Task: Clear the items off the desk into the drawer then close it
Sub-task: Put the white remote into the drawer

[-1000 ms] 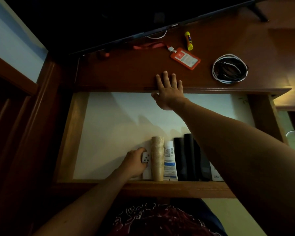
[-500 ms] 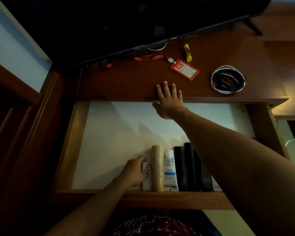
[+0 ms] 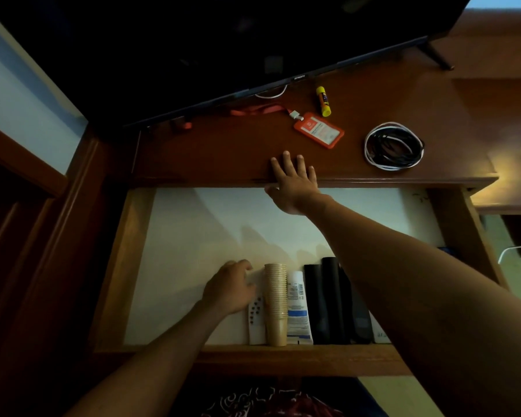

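Head view, open drawer, white-lined

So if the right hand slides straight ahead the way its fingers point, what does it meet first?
Probably the orange ID card holder: the right hand lies flat at the wooden desk edge, fingers pointing roughly toward it.

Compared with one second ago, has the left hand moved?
Yes. The left hand has shifted slightly toward the back of the drawer, judged against the paper cup stack, uncovering more of the white remote.
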`<state>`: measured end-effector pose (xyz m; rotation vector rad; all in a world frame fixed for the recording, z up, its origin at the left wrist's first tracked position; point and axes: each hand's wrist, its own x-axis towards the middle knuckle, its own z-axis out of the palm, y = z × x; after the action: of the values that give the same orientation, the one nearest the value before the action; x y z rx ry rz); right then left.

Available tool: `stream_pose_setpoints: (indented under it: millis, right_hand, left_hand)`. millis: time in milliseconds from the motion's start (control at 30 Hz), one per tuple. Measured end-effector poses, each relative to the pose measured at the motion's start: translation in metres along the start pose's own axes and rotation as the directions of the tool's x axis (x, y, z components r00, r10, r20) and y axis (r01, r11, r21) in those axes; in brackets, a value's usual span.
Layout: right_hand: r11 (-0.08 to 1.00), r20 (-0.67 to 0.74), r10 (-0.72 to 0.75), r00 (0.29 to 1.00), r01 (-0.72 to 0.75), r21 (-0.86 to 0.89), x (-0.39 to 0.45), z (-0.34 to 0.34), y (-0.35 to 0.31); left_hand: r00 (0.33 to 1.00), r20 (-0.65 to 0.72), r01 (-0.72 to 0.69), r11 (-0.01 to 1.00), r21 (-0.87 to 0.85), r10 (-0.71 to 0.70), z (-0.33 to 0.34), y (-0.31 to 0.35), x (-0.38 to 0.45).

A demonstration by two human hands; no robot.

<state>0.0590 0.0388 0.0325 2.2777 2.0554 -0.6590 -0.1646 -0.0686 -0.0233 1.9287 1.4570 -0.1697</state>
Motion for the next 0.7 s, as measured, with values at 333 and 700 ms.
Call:
stream_pose_setpoints:
  millis: [333,700]
  right_hand:
    - [0.861,-0.087,0.004,0.996,0.041,0.508,-0.039,-0.039,0.036]
    - [0.845,-0.645,0.497,0.58,-0.154,0.513,-0.05,-0.067,0.142]
  left_hand:
    - [0.859,-0.421,-0.336,0.941,-0.035,0.291,-0.072,0.104,0.058]
    - [0.882,-0.388,-0.159,0.943,0.292,0.269,-0.069,0.18,0.151]
